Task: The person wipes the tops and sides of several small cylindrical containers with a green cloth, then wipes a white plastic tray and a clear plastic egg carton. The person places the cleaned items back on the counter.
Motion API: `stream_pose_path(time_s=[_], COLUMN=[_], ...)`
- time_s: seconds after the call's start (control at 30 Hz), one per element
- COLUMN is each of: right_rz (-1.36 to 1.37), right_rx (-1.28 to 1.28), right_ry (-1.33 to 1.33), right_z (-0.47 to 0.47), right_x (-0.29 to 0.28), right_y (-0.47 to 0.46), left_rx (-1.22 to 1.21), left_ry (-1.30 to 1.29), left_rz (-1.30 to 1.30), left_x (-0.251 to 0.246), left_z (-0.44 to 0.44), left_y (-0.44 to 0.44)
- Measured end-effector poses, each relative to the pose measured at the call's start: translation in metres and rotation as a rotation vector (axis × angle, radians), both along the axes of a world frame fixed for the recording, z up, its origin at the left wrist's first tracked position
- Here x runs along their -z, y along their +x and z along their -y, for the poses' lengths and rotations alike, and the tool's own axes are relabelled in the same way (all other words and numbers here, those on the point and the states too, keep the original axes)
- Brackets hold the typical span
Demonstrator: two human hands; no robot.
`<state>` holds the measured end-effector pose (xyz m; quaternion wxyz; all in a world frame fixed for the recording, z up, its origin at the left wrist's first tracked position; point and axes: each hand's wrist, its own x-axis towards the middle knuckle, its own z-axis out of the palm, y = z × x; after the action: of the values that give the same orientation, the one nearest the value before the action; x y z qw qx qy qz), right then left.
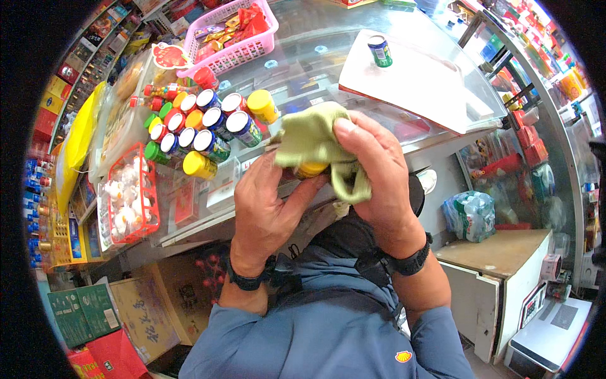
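My left hand point(267, 206) holds a small container with a yellow lid point(311, 169), most of it hidden by the fingers and cloth. In my right hand point(381, 168) is a light green cloth point(312, 132), bunched over the container's top and slightly blurred. To the left of my hands, a group of small plastic jars point(213, 121) stands on the glass counter point(303, 71), with white, yellow, orange and green lids. Farther right, a single blue and green jar point(380, 51) stands upright on a white board point(402, 87).
A pink basket point(258, 45) of wrapped sweets sits at the counter's back left. The red basket point(152, 208) holds white, wrapped items near the left end. Cardboard boxes point(142, 308) lie below the counter. At right are a wooden-topped cabinet point(497, 251) and a plastic-wrapped bottle pack point(469, 215).
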<state>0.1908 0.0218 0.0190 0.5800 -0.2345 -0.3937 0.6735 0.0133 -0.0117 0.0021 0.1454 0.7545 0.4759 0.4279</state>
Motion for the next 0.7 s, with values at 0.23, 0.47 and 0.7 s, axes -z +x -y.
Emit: stream_pose_path(time_s=[0.23, 0.47, 0.7], right_rz=[0.33, -0.031, 0.206], right_rx=[0.046, 0.086, 0.079], right_ry=[0.188, -0.022, 0.226], right_z=[0.004, 0.001, 0.016], right_x=[0.006, 0.003, 0.007], right_y=[-0.004, -0.007, -0.015], left_rx=[-0.006, 0.0, -0.076], left_ry=[0.096, 0.091, 0.075], left_rz=[-0.053, 0.17, 0.022], left_x=[0.009, 0.007, 0.009], left_z=[-0.002, -0.001, 0.0], left_y=[-0.002, 0.001, -0.001])
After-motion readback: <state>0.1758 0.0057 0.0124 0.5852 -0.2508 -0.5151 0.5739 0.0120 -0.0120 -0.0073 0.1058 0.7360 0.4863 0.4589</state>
